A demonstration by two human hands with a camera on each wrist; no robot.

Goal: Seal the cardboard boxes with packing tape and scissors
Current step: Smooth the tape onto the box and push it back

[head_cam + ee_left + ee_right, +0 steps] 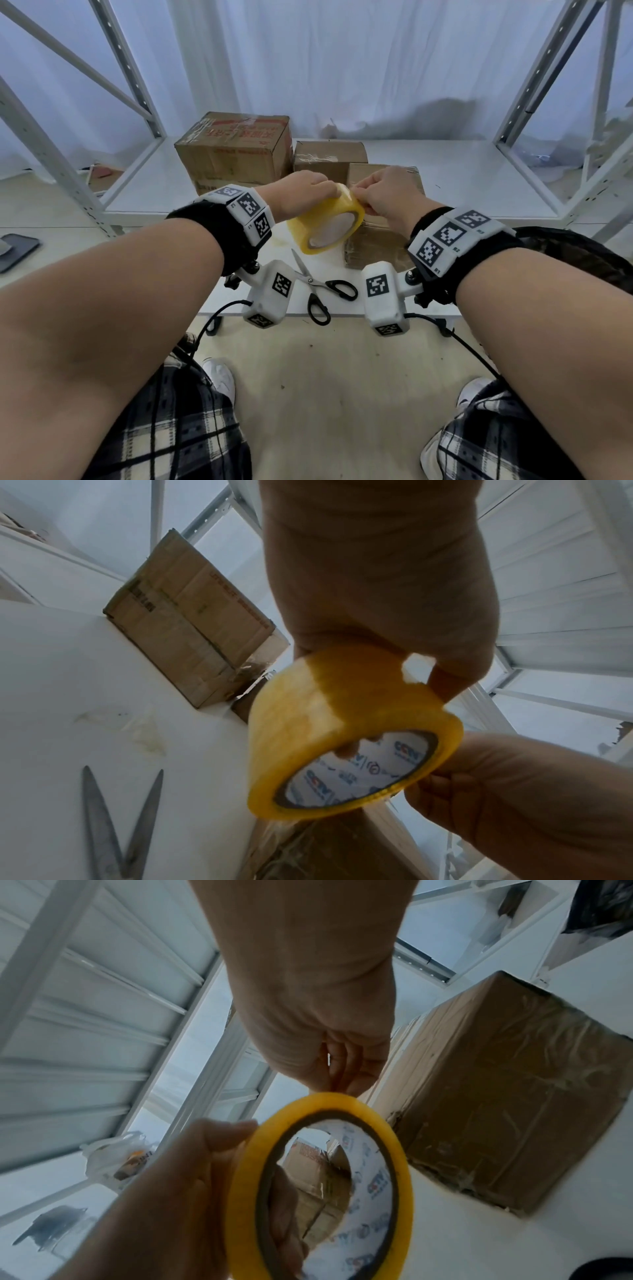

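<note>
My left hand (308, 192) grips a yellow roll of packing tape (325, 222) from above and holds it in the air over the white table (479, 178). My right hand (363, 198) pinches the tape at the roll's upper rim. The right wrist view shows those fingertips (342, 1080) pressed together on the yellow ring (329, 1102), with the left hand (171, 1191) around its side. Black-handled scissors (318, 284) lie open near the table's front edge, below the roll. A taped cardboard box (376, 240) sits under my right hand. Its top is mostly hidden.
A large cardboard box (236, 150) with red print stands at the back left, a smaller one (329, 156) beside it. White metal shelf frames (534, 102) rise on both sides. A dark tablet (17, 246) lies at the far left.
</note>
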